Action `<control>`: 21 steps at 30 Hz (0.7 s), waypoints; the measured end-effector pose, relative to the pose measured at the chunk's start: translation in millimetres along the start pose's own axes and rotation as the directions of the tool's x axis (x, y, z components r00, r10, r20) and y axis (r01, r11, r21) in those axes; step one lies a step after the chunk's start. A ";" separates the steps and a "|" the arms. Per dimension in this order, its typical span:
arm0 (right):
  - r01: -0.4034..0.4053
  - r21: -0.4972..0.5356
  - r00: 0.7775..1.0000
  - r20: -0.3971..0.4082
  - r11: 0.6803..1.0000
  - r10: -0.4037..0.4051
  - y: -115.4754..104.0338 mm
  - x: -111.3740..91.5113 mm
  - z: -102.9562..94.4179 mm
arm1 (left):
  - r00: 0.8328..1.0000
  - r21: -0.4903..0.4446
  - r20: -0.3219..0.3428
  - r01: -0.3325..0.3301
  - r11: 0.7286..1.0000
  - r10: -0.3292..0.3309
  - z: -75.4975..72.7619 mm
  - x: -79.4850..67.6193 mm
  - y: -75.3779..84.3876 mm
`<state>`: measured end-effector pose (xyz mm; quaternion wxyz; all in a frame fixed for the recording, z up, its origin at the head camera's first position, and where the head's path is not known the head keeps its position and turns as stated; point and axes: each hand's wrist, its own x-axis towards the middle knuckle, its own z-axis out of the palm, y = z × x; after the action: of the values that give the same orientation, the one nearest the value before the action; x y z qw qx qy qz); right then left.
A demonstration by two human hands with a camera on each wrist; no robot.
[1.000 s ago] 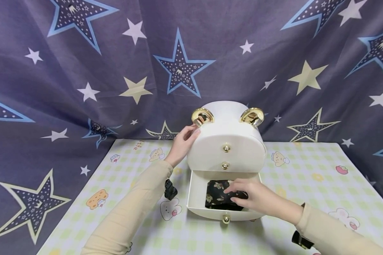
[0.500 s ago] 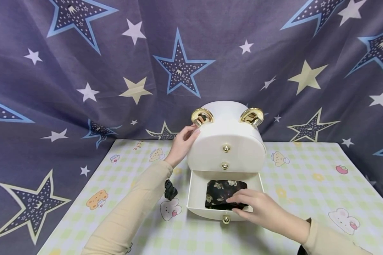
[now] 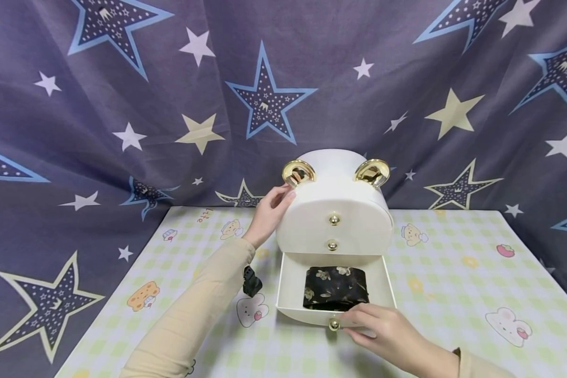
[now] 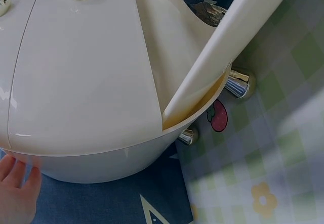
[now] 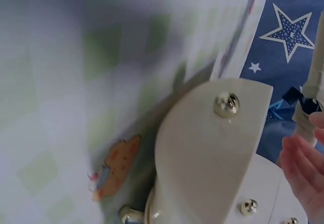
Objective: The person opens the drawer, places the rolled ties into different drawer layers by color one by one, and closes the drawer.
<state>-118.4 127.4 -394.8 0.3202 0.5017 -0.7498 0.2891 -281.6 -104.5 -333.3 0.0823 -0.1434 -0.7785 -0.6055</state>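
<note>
A white, rounded jewelry box (image 3: 333,231) with gold ear-shaped pieces on top stands on the table. Its bottom drawer (image 3: 290,278) is pulled out and holds a folded black cloth (image 3: 335,287) with a floral print. My left hand (image 3: 268,215) rests against the box's left side below one gold ear; in the left wrist view its fingertips touch the curved shell. Beside the drawer's gold knob (image 3: 334,324), at its front edge, is my right hand (image 3: 385,333). In the right wrist view the fingers (image 5: 298,155) extend loosely, apart from that knob, holding nothing.
A checked, cartoon-printed cloth (image 3: 453,273) covers the table. Behind it hangs a dark blue curtain (image 3: 349,115) with stars. Two more gold knobs mark the upper front of the box, and short gold feet (image 4: 238,84) show beneath it.
My right hand has drawn back from over the black cloth toward the drawer's front knob, leaving the cloth lying in the drawer. My left hand stays on the box.
</note>
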 end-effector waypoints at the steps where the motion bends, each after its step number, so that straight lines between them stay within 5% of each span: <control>1: 0.001 -0.001 1.000 -0.001 1.000 -0.001 -0.8 -1.5 1.2 | 1.000 -0.006 0.003 0.005 1.000 -0.005 -0.5 -0.6 1.6; 8: -0.022 -0.064 1.000 0.004 0.998 0.022 -4.4 -11.2 9.2 | 1.000 -0.016 0.018 0.011 1.000 -0.011 -1.2 -12.4 25.6; 21: -0.059 -0.145 0.998 0.025 0.988 0.064 -3.4 -22.8 23.2 | 1.000 0.007 0.014 0.016 1.000 -0.016 -1.5 -13.3 27.3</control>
<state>-112.9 121.7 -426.6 0.3353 0.4582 -0.7885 0.2365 -260.3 -101.5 -311.9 0.0725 -0.1412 -0.7821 -0.6026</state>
